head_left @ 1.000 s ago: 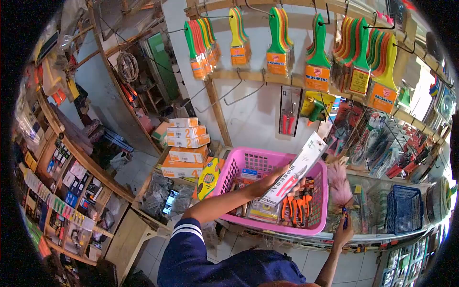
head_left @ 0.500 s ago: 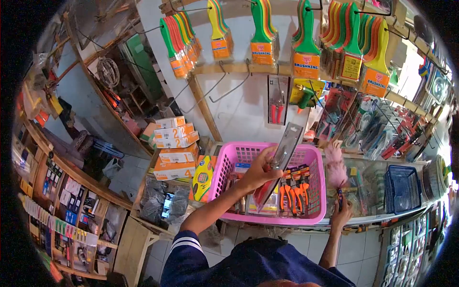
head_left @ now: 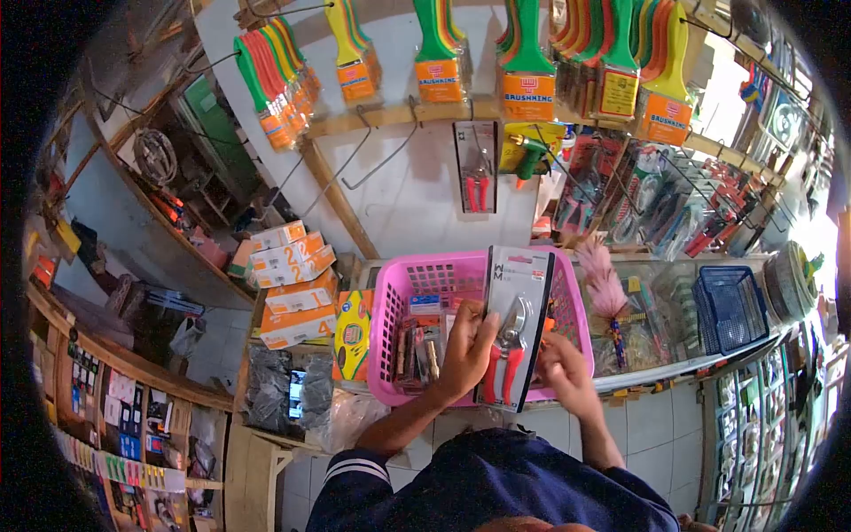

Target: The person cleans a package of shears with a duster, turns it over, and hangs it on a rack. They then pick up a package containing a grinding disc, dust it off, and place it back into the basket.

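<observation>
Shears pack [head_left: 512, 328] now face-up over pink basket [head_left: 390, 310], left hand [head_left: 465, 350] grip closed on it, right hand [head_left: 563, 372] newly joined.

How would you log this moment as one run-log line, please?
left hand: holds pruner pack | right hand: on pack's edge | below: pink basket

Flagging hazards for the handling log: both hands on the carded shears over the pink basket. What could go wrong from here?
1. The pruning shears pack is held by its edges, left hand and right hand; it could slip into the pink basket onto the packed tools there.
2. The feather duster lies close beside the right hand and might get knocked off the glass counter.
</observation>
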A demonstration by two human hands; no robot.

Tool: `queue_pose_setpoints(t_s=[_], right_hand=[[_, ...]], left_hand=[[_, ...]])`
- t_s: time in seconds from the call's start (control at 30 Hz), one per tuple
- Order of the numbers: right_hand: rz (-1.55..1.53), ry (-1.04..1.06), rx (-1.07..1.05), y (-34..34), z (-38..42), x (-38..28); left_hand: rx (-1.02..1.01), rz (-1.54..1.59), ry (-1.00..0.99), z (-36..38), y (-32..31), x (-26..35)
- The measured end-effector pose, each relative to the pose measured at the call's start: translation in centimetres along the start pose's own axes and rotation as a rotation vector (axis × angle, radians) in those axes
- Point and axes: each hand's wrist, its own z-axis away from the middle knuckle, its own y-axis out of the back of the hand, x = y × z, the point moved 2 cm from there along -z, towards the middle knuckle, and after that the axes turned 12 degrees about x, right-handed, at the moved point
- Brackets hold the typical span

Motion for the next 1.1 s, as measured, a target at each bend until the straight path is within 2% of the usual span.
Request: queue_pose_setpoints(t_s=[0.1,0.13,0.23,0.5,0.6,0.73,0.83,0.93,1.1], right_hand=[[0.070,0.026,0.079,-2.3,-1.0,0.0],[0.051,0.071,0.157,-3.6,-1.8,-2.4],[0.093,0.016,0.099,-3.6,-3.7,-4.1],[-0.009,0.217,0.244,-6.1,-6.0,-9.2],[-0.102,0.218,0.273,-6.4,-7.1,-9.5],[-0.168,0.204,0.287,-6.8,-8.7,-10.0],[-0.190,0.172,0.285,-6.9,-9.3,-9.4],[-0.211,0.161,0.276,-7.0,-9.3,-9.4],[-0.200,0.154,0.254,-7.0,-8.8,-8.4]], left_hand=[[0.056,0.071,-0.017,0.1,-0.8,0.4],[0.073,0.053,-0.018,0.1,-0.9,1.1],[0.122,-0.002,-0.022,-0.3,-1.1,4.3],[0.118,0.038,-0.140,-2.5,-1.5,10.0],[0.102,0.053,-0.143,-3.6,-1.9,11.4],[0.120,0.016,-0.144,-5.3,-2.2,11.8],[0.133,-0.134,-0.229,-6.2,-1.9,11.2],[0.132,-0.063,-0.173,-5.9,-2.0,11.3],[0.112,-0.082,-0.189,-5.8,-1.4,10.0]])
